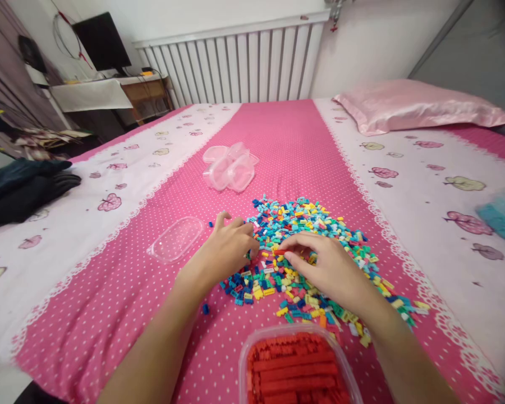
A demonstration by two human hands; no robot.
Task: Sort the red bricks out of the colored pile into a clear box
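A spread-out pile of small toy building bricks (284, 219) in many colours lies on the pink dotted bedspread. My right hand (326, 264) is over the middle of the pile, its thumb and index finger pinching a red brick (281, 252). At the pile's left edge rests my left hand (231, 241), palm down, with its fingers bent towards the bricks; the fingertips are partly hidden, and I see nothing held in them. Close in front of me a clear plastic tub (243, 359) holds red bricks (294, 367), several of them long and laid in rows.
A clear lid (177, 239) lies left of my left hand. Further back are several stacked clear containers (229, 168). A tub of turquoise pieces (503, 216) stands at the right edge. A pink pillow (416, 106) and dark clothes (23, 188) lie on the bed.
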